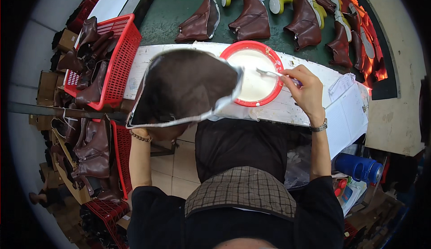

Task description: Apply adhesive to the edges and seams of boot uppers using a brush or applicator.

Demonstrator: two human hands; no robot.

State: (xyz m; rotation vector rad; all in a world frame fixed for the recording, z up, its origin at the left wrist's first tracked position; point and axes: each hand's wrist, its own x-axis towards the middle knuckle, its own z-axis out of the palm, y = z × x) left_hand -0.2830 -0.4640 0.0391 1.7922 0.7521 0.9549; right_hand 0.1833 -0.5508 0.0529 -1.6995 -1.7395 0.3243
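My left hand (142, 132) holds up a brown leather boot upper (191, 83), its wide opening facing up with a pale whitish edge. That hand's fingers are hidden beneath the leather; a beaded bracelet shows at the wrist. My right hand (306, 87) is closed around the handle of a small brush (269, 73). The brush's tip is over a round red bowl (277, 94) of white, glue-like liquid, and I cannot tell whether it touches the surface. The upper's right edge overlaps the bowl's left rim.
Several brown uppers (250, 17) and yellow shoe forms (280, 0) stand on a green bench (173, 6). A red basket (123, 62) of uppers is at the left, with more below. Papers (348, 114) lie on the white worktop's right end, above a blue jug (358, 167). An orange-lit heater glows far right.
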